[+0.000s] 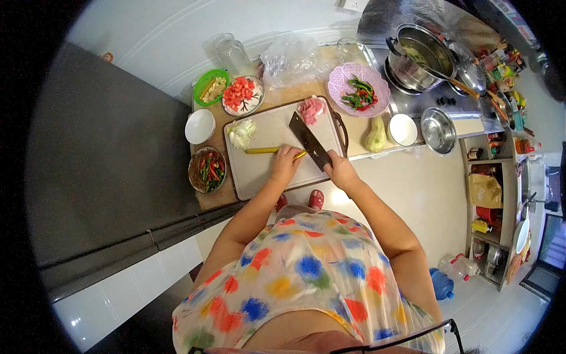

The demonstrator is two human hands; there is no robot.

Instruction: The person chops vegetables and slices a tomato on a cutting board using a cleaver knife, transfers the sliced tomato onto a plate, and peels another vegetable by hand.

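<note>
My left hand (285,163) is closed on a long yellow-green stick-like vegetable (261,150) that lies across the white cutting board (253,177). In my right hand (342,171) is the handle of a dark, wide-bladed cleaver (309,140). Its blade slants up and left over the board, beside the vegetable's right end. Pale sliced pieces, onion-like (242,134), sit at the board's upper left. Pink raw meat (310,110) lies at the top right, near the blade's tip.
Around the board stand a plate of chopped red pieces (239,94), a green basket (201,88), a white bowl (200,126), a bowl of peppers (207,170), a pink plate (336,88), a pale squash (376,134) and a metal bowl (438,131). A pot (413,71) is on the stove.
</note>
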